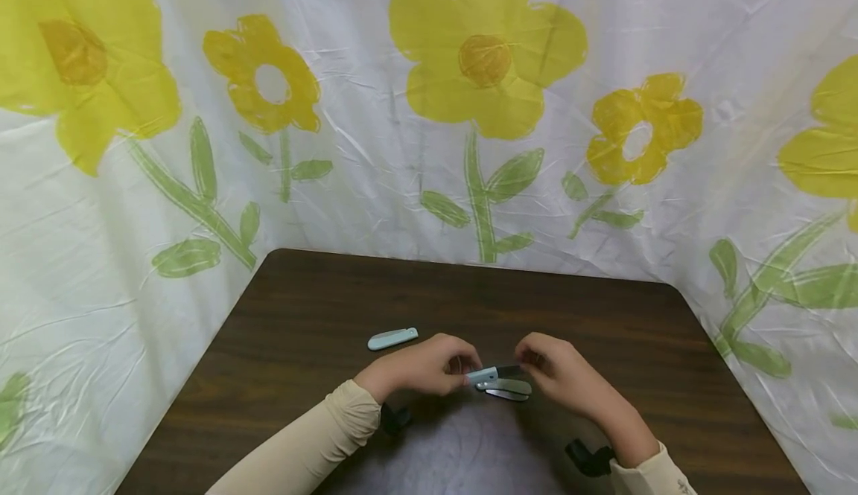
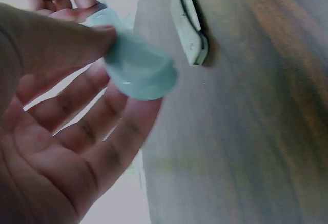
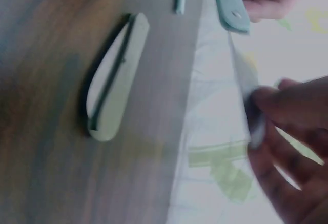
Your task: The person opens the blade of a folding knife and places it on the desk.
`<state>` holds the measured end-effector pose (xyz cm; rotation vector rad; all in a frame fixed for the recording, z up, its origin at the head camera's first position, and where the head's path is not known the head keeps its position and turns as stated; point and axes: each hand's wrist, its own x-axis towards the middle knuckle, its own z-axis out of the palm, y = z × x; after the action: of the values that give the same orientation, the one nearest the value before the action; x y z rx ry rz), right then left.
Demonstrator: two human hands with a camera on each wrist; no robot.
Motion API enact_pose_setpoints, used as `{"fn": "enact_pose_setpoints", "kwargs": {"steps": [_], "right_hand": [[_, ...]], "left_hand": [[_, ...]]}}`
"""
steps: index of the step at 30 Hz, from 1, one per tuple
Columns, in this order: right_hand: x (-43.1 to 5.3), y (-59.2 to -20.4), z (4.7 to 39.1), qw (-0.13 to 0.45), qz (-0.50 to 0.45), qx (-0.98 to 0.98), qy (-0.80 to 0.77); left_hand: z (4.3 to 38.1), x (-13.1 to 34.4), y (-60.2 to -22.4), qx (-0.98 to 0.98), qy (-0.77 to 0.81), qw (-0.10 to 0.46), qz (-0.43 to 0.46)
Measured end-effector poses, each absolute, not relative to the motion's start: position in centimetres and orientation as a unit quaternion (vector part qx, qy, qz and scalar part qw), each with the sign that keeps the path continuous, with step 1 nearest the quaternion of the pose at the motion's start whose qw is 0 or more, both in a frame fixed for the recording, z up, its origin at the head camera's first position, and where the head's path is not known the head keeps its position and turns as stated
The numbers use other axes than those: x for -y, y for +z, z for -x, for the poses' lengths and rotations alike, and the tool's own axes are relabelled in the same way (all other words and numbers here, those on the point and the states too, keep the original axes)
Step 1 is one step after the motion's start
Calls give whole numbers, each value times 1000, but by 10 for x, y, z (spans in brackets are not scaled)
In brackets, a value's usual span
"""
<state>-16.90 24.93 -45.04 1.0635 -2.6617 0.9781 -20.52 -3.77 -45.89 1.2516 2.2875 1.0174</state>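
Note:
My left hand [image 1: 429, 365] pinches the pale blue handle [image 1: 481, 376] of a folding knife, thumb on one side and fingers on the other. The knife's blade [image 3: 241, 65] is swung out of the handle, and my right hand [image 1: 566, 379] pinches it near the tip. Below the held knife, a folded grey-green folding knife [image 1: 515, 386] lies on the table; its blade edge shows along the handle in the right wrist view. Another pale blue folding knife [image 1: 392, 339], folded, lies to the left, beyond my left hand.
A dark wood-grain table [image 1: 322, 286] with rounded far corners spreads under both hands. Behind it hangs a white curtain [image 1: 355, 145] printed with yellow flowers. A dark strap device [image 1: 590, 458] sits at my right wrist.

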Motion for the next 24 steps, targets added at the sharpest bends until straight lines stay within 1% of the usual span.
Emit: {"fn": "enact_pose_setpoints", "kwargs": {"steps": [2,4,6,8,11,15,24], "right_hand": [[-250,-455,169,121,-343,876,317],[-251,-459,168,167,-331,875,310],[-252,-461,168,190,-314,878,307],[-254,-463,168,197,-296,882,309],[-257,-465,168,195,-276,889,309],[-259,-468,166,175,-256,899,310],[-262,-475,166,77,-188,930,307]], "left_hand": [[205,39,-463,-805,375,161,-431],[204,40,-466,-807,386,154,-420],[204,42,-469,-809,393,149,-411],[203,44,-472,-814,396,141,-401],[202,47,-477,-822,397,128,-388],[201,52,-483,-834,391,117,-371],[202,63,-494,-846,403,110,-332]]}}
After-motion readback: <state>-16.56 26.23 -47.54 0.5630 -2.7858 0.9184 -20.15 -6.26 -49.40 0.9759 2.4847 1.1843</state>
